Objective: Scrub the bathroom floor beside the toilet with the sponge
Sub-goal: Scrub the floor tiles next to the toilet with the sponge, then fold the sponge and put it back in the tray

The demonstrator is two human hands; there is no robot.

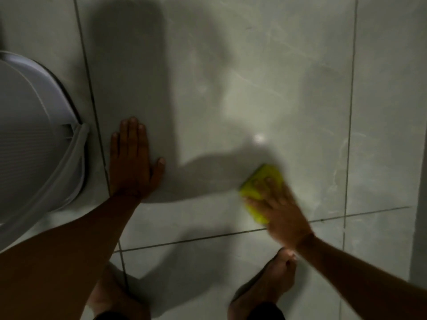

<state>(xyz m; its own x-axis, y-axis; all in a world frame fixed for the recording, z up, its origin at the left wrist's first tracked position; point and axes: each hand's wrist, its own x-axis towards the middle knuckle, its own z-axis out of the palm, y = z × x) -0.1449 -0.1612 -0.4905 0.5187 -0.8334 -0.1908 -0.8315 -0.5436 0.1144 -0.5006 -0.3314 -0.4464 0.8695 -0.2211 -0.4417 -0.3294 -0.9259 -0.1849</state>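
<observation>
Floor (254,72): large glossy tiles, pale grey with faint white marble-like veining, split by thin dark grout lines; one small bright glare spot on the middle tile, broad soft shadows across it. Toilet (34,139): white, smooth, rounded, oval outline, at the left edge of view, its base meeting the floor just left of a grout line. Sponge (262,189): bright yellow-green, roughly rectangular slab with softened corners, lying flat on the floor on the middle tile, well right of the toilet and just above a horizontal grout line; surface texture not readable owing to motion blur. Right hand (279,211): palm down on top of the sponge, fingers spread over its near half and pressing it to the tile, so the far yellow end shows beyond the fingertips; whether the fingers curl around the edges cannot be told, hand is blurred. Left hand (131,162): flat on the floor, fingers extended and close together, thumb splayed to the right, holding nothing, just beside the toilet base and well apart from the sponge. Both forearms bare. Two bare feet at the bottom edge, the right foot (265,285) just below the right wrist, the left foot (111,296) partly hidden under the left forearm.
</observation>
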